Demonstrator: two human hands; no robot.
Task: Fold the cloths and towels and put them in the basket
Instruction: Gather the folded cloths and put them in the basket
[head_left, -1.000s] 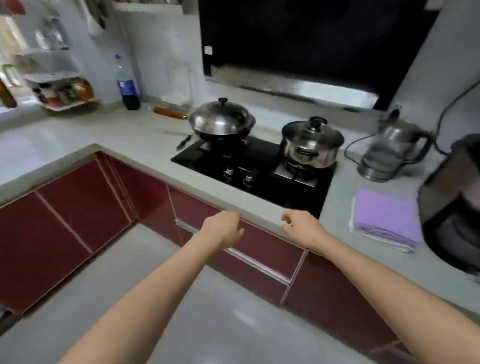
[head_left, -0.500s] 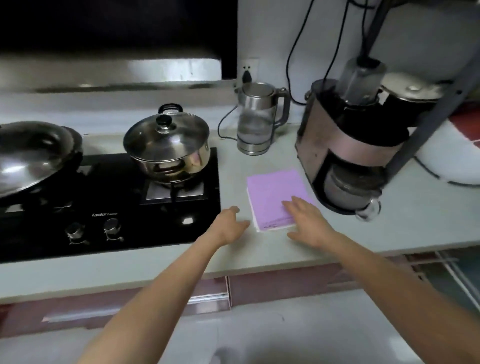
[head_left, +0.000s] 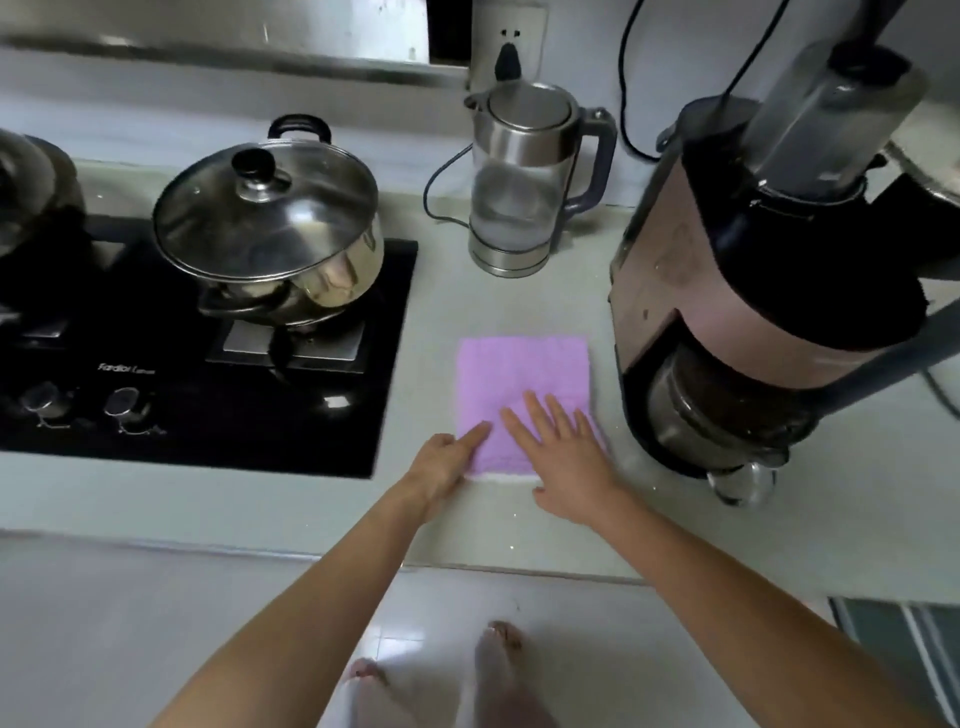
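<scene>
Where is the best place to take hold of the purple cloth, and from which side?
Probably the near edge of the purple cloth, from the counter's front: it lies flat, its white-trimmed edge faces the person, and both the left hand and right hand touch there.

Both arms outstretched, right grip (head_left: 563, 457) flat with fingers spread, left grip (head_left: 447, 462) forefinger extended

Home kitchen in front of me. Black gas hob (head_left: 208, 364) set into pale table (head_left: 467, 312), lidded steel pot (head_left: 270, 228) on burner, electric kettle (head_left: 524, 182) plugged into wall socket (head_left: 509, 47), blender-type appliance (head_left: 753, 260) at my right.
</scene>
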